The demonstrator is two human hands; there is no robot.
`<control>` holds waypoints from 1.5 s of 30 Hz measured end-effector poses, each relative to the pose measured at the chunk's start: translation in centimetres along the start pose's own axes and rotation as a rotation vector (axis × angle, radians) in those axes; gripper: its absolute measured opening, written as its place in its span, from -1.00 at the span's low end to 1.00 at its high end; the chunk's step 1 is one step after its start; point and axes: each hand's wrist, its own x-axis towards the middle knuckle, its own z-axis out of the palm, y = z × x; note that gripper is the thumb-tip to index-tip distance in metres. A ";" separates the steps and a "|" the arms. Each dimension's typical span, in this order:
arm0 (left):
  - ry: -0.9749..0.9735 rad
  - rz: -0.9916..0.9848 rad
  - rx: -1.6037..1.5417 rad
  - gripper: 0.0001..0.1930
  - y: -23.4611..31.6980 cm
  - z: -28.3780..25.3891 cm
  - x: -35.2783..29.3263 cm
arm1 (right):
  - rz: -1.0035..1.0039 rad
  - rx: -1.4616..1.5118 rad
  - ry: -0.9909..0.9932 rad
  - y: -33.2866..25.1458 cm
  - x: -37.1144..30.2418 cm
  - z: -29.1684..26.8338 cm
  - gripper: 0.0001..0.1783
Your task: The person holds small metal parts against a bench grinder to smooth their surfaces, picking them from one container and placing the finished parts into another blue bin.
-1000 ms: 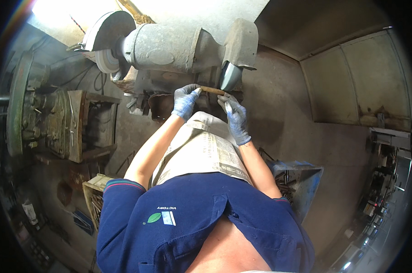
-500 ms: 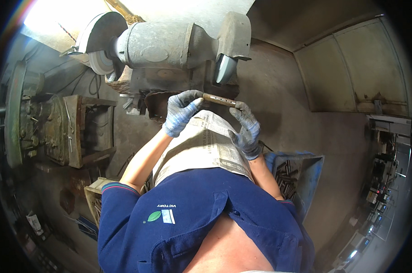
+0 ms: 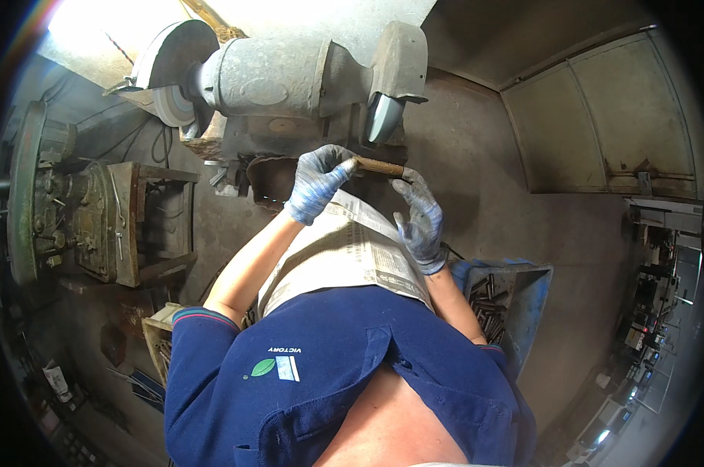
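Between my gloved hands is a short brownish metal tube [image 3: 380,166], held crosswise just in front of the bench grinder [image 3: 270,78]. My left hand [image 3: 319,183] is closed on its left end, thumb and fingers pinching it. The fingers of my right hand [image 3: 422,218] are bent at the tube's right end, with the thumb held apart; how firmly they grip is hard to tell. Above and to the right of the tube is the grinder's right wheel [image 3: 385,118], under its guard. Both gloves are grey and blue. Newspaper [image 3: 344,253] covers my lap.
A blue-edged bin [image 3: 531,311] of metal rods stands by my right elbow, and another box [image 3: 157,335] sits by my left. The grinder's left wheel [image 3: 173,107] is exposed at its lower side. A greenish machine [image 3: 79,218] stands at the left, metal panels [image 3: 601,124] at the right.
The tube has turned about its length, so the row of holes seen before no longer shows. It and my left hand have shifted slightly to the right.
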 end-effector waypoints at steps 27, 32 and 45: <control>0.226 -0.305 -0.297 -0.96 -7.3 1.1 6.0 | 0.284 0.136 0.055 9.8 1.8 1.2 -0.75; 0.250 -0.253 -0.279 -0.93 -6.8 -0.5 5.9 | 0.305 0.255 0.041 10.9 2.2 3.1 -0.76; 0.192 -0.253 -0.319 -0.92 -9.2 2.3 7.5 | 0.437 0.291 0.136 11.7 1.5 0.4 -0.77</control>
